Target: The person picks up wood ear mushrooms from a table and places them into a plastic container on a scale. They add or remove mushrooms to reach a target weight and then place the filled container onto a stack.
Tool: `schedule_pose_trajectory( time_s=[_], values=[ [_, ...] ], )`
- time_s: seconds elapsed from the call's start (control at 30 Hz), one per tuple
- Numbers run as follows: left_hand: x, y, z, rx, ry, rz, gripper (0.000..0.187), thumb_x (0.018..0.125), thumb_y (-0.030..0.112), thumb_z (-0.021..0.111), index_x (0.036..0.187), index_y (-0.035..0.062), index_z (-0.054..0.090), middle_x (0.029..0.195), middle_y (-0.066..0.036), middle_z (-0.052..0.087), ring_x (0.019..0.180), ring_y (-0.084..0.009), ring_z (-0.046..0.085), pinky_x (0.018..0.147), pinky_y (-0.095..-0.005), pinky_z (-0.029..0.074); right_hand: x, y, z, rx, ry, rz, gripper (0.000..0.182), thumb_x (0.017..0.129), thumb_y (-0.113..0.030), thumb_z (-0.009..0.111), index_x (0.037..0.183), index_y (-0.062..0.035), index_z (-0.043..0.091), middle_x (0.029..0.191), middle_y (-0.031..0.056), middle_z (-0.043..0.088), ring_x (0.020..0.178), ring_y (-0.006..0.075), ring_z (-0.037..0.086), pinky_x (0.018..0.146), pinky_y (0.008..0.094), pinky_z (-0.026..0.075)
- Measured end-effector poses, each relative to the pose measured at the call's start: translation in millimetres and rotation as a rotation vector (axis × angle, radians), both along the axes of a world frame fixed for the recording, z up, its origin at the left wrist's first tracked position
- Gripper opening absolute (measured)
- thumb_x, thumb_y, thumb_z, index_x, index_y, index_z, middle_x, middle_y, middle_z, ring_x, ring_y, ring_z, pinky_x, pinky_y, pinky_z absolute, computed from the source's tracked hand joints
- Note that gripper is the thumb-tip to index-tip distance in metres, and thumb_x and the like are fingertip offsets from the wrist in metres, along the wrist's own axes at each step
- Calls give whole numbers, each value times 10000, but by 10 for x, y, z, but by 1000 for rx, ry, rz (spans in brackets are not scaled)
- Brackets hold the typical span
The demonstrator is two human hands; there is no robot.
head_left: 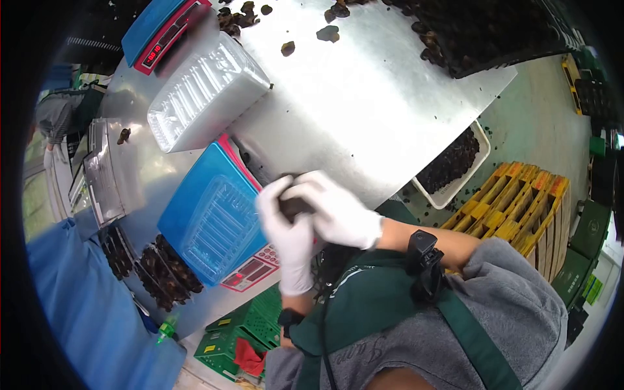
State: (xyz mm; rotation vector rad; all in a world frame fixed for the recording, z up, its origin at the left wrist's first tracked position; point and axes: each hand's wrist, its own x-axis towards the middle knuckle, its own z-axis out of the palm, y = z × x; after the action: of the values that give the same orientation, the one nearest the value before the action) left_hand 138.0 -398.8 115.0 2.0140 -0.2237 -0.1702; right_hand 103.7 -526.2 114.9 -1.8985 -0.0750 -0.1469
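Note:
My left hand (286, 244) and my right hand (335, 208), both in white gloves, meet near the table's front edge. Between them is a dark brown piece (296, 206) that looks like a mushroom, with the fingers of both hands closed around it. Just left of my hands stands a blue and red scale (180, 208) with a clear plastic tray (224, 227) on its plate. Part of the scale's far edge shows a few dark bits beside it. Beyond the scale lies a stack of clear plastic trays (201, 91).
A second scale (153, 29) stands at the far left. Loose mushroom pieces (328, 34) lie on the metal table (364, 97) near a dark crate (507, 36). Filled trays (166, 270) sit lower left. Below the table are a white bin (481, 156), yellow pallets (513, 208) and green crates (253, 318).

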Motion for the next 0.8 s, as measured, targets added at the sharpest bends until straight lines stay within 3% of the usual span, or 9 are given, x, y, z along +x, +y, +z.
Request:
schedule_pose_trajectory(
  time_s=[0.13,0.27,0.37,0.47,0.53,0.63,0.7,0.77,0.8],
  values=[
    [134,913,142,-91,-98,309,566,724,-177,539,1247,39,546,1248,-80,501,1142,-206,536,974,-290,455,504,826,-9,14,-171,320,469,755,-20,606,1213,-95,536,1192,150,538,1005,356,602,857,408,517],
    [267,1742,-6,390,-74,173,658,711,-106,588,1346,51,513,1356,-118,479,1281,-256,457,1099,-356,342,708,1210,-110,-345,-63,386,542,790,-78,635,1313,-105,493,1274,167,511,958,344,631,793,406,546],
    [217,1812,90,539,-114,172,721,705,-79,594,1399,79,479,1465,-145,409,1374,-300,375,1139,-401,291,661,915,-218,-49,-267,213,458,801,-44,604,1251,-122,575,1284,145,551,1049,325,624,861,393,533],
    [158,1775,104,380,-96,293,728,715,-95,572,1411,94,472,1495,-147,369,1396,-312,326,1147,-427,263,481,578,-723,144,-363,-280,304,837,23,512,1098,-50,650,1148,149,635,1062,343,608,943,400,497],
    [106,1582,165,476,-212,372,652,722,-104,569,1353,56,525,1449,-161,424,1363,-317,380,1134,-427,284,303,383,-1040,-120,-180,-299,388,868,16,503,1246,-27,578,1289,190,563,1197,354,541,1031,423,436],
    [58,1196,207,405,-407,338,514,747,-114,555,1245,7,593,1344,-169,523,1275,-331,482,1079,-415,368,14,-65,-1218,-728,85,-130,560,878,-201,571,1394,-18,456,1415,233,456,1342,387,398,1135,499,296],
    [21,902,118,291,-472,152,432,743,-102,554,1158,-13,631,1251,-174,577,1193,-337,540,1020,-424,422,-232,-599,-1091,-724,586,-436,611,886,-285,559,1422,-22,430,1445,233,429,1367,371,368,1140,497,284],
    [-82,526,21,240,-370,-13,394,743,-87,562,1116,5,649,1211,-173,587,1170,-336,548,1004,-416,430,-828,-1660,-1616,-961,497,-719,586,918,-261,504,1447,-30,401,1522,205,341,1414,362,307,1140,500,274],
    [-148,325,-67,175,-263,-46,387,743,-48,592,1106,61,670,1225,-142,593,1181,-328,544,1096,-481,330,-1106,-2032,-1558,-1180,618,-830,569,924,-260,494,1442,-41,409,1518,213,339,1407,360,312,1123,527,283]
  ],
)
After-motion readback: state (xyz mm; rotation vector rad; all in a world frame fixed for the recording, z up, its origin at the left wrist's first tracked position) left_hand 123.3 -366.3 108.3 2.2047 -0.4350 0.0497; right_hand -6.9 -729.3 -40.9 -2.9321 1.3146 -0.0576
